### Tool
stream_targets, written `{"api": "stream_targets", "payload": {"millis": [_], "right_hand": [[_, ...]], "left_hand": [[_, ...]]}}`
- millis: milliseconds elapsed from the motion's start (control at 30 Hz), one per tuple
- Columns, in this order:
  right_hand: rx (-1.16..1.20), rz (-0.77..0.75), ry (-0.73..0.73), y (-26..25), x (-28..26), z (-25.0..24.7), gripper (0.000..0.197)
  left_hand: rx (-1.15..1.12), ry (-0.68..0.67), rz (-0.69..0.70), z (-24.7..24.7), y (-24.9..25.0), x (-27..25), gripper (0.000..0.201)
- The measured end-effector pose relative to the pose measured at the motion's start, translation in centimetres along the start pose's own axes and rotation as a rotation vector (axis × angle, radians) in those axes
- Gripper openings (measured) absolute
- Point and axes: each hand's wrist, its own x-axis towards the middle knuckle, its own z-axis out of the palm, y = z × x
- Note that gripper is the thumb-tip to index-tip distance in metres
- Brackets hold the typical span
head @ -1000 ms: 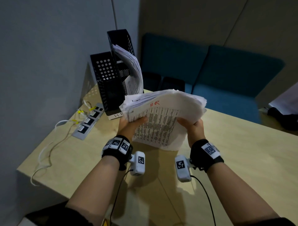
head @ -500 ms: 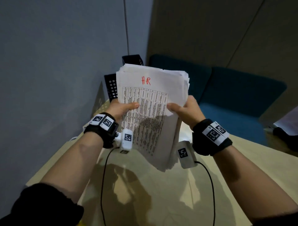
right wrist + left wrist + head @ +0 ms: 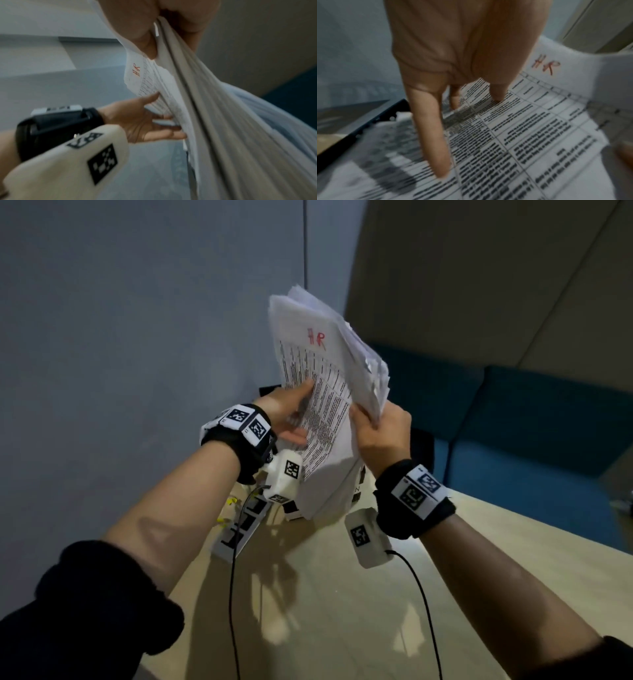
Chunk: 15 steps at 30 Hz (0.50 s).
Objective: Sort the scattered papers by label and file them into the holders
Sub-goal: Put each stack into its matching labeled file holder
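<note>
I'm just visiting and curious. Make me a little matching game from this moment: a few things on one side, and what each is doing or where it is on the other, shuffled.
Things:
1. paper stack
2. right hand
3. left hand
4. power strip

States:
A. lies on the table by the wall
B. held up nearly upright, red HR on its front sheet
C. grips the stack's right edge
D. fingers straight, thumb on the front sheet

Pairs: 1-B, 2-C, 3-D, 4-A
</note>
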Motion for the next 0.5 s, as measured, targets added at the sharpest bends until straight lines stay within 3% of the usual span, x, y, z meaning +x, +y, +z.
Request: {"api": "stream_targets", "payload": {"millis": [67,133,200,333,500], "right_hand": [[0.007,-0.008,0.011,0.5,0.0,1.6,0.023],[0.014,-0.029,0.045,0.7,0.0,3.1,0.033],[0.035,-0.071,0.095,1.3,0.0,4.3,0.021],[0.028,-0.076,0.099,2.6,0.2,6.4,0.018],[0.101,-0.168,0.229,3.6,-0.1,8.8,0.015]], "left_hand": [[0.034,-0.076,0.017,-0.4,-0.2,0.5,0.065],[0.021,-0.138,0.014,-1.2,-1.1,1.3,0.072],[-0.008,-0.176,0.026,-1.9,-2.0,2.3,0.076],[-0.089,-0.172,0.031,-2.2,-3.5,4.2,0.077],[-0.188,-0.141,0.086,-1.8,-4.6,5.8,0.071]]}}
